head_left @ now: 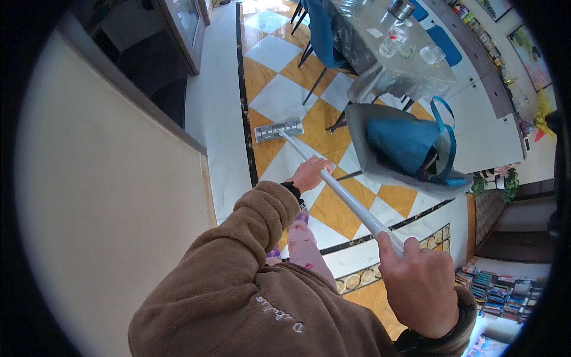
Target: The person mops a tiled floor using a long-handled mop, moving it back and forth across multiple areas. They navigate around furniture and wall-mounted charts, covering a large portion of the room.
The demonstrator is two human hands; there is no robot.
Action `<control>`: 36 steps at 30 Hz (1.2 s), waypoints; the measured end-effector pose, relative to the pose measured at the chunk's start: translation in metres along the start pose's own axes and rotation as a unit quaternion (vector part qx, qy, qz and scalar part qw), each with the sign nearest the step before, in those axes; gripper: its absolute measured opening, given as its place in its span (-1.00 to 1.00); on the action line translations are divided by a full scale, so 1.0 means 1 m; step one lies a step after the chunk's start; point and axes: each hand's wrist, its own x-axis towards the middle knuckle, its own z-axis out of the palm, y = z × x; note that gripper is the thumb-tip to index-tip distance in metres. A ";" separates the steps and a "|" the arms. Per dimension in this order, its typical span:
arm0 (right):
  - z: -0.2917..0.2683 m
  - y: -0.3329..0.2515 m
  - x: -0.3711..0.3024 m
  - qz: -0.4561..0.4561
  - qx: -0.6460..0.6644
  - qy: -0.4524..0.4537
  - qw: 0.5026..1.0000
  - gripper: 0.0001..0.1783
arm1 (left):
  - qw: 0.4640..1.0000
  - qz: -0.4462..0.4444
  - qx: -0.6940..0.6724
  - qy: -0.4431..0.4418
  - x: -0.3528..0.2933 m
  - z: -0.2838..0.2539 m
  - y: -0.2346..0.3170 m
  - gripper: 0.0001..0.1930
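Observation:
A flat mop has a long white handle [351, 204] that slants from the lower right up to a grey rectangular mop head [278, 130]. The mop head lies flat on the tiled floor [279, 98], close to its dark border strip. My left hand [311, 173] is closed round the handle partway down, with a dark band at the wrist. Nearer to me, at the handle's upper end, my right hand [417, 281] grips it, thumb along the shaft. The very end of the handle is hidden in that hand.
Right of the mop, a grey chair [363, 128] holds a blue bag [404, 143]. Behind it stands a covered table [416, 74] with a jug [395, 40], and a blue chair [324, 35] beside it. A pale wall [119, 178] and a doorway are on the left.

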 end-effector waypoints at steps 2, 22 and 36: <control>-0.002 0.014 0.033 -0.004 0.012 0.008 1.000 -0.65 | 1.000 0.014 -0.008 0.004 0.029 -0.010 -0.022 -0.77; -0.098 0.245 0.368 -0.169 0.013 0.193 0.966 -0.85 | 1.000 0.009 0.017 -0.003 0.376 -0.205 -0.130 -0.82; -0.212 0.301 0.783 -0.171 0.052 0.103 0.978 -0.77 | 0.995 0.047 0.043 0.070 0.677 -0.415 -0.401 -0.78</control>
